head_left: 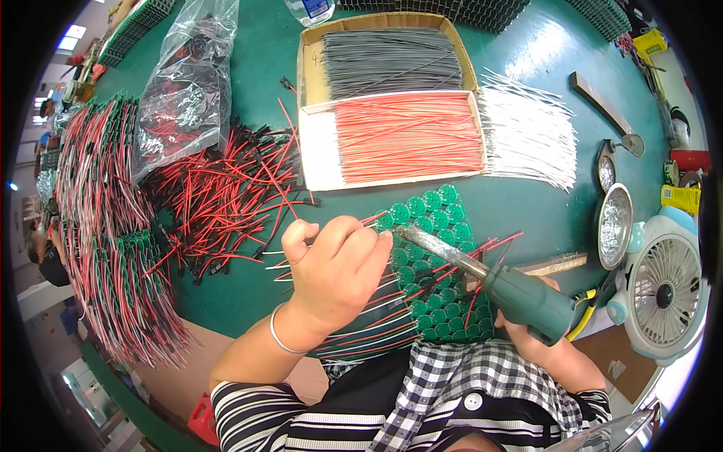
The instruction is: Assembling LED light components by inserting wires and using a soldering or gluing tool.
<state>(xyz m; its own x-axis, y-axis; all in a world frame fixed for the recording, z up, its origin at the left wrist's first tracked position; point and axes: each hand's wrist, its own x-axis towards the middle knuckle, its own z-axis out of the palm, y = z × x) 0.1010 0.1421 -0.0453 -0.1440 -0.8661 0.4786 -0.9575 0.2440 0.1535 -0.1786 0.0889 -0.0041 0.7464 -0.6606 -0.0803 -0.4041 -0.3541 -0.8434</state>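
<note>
My left hand point(335, 264) is closed in a pinch over the upper left of a green circuit board panel point(433, 305) made of many small round boards. It holds a red wire point(372, 219), whose end reaches a round board near the top edge. In my right hand point(531, 346), mostly hidden under the handle, is a soldering iron point(527, 301) with a green handle and metal barrel. The iron's tip is close to my left fingertips, at that same board. Red, black and white wires point(365, 335) run out leftward from the panel's left side.
A pile of red-black wires point(226, 196) lies left, beside finished-looking bundles point(98, 173) and a plastic bag point(184, 98). Ahead are a box of red wires point(316, 151), black wires point(392, 60) and white wires point(527, 132). Right: metal dish point(615, 226), fan point(664, 294), yellow-handled pliers point(581, 320).
</note>
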